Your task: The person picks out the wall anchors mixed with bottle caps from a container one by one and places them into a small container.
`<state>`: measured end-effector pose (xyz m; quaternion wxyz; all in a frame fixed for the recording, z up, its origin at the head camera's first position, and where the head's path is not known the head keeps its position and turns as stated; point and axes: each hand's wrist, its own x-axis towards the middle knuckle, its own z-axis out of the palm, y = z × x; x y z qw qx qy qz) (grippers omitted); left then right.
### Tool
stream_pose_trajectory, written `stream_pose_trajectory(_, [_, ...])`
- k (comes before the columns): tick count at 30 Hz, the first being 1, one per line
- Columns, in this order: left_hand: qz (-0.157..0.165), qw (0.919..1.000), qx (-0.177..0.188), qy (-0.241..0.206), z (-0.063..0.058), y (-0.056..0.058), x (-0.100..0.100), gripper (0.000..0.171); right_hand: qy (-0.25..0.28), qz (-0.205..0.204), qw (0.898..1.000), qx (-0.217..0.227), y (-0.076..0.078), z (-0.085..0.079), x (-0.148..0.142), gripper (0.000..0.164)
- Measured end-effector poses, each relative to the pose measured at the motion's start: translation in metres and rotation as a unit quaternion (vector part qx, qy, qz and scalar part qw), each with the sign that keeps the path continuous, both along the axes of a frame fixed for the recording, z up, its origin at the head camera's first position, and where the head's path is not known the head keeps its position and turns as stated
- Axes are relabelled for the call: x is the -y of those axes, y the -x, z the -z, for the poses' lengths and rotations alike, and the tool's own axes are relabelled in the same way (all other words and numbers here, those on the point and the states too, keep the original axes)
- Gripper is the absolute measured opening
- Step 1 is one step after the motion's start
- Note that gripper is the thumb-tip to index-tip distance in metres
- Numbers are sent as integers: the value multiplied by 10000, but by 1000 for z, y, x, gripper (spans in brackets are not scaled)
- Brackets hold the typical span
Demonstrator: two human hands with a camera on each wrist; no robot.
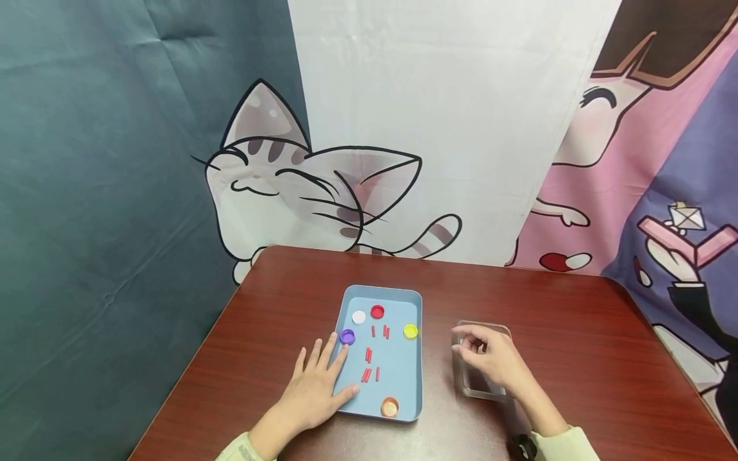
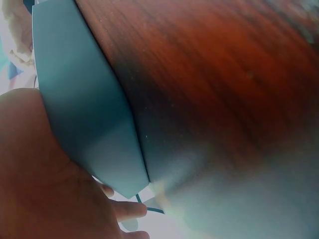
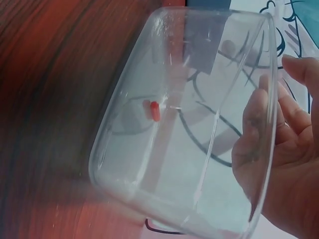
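My left hand [image 1: 311,392] lies with fingers spread over the left rim of a light blue tray [image 1: 400,384]. In the left wrist view this hand [image 2: 55,179] is against the tray's outer wall [image 2: 87,94]. Several short red sticks [image 1: 368,355] are scattered in the tray. My right hand [image 1: 490,357] hovers above a clear plastic box [image 1: 484,395], thumb and forefinger bent but apart, nothing visible between them. Through the box's wall in the right wrist view, a small red stick [image 3: 155,111] shows inside, left of the right hand [image 3: 284,144].
Round caps sit in the tray: white [image 1: 359,317], red [image 1: 377,312], purple [image 1: 347,337] and yellow [image 1: 410,331]. A copper-coloured round cup [image 1: 389,406] is at its near end. Everything stands on a brown wooden table [image 1: 461,288], with a printed cloth [image 1: 403,96] behind.
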<state>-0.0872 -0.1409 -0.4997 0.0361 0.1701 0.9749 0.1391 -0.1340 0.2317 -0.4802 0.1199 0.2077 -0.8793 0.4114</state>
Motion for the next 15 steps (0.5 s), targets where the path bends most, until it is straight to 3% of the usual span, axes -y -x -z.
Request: stream_pose_trajectory(15, [11,10000,58,22,-2,-1,0,78,-134,-67,9997,173,-7,3,24,26])
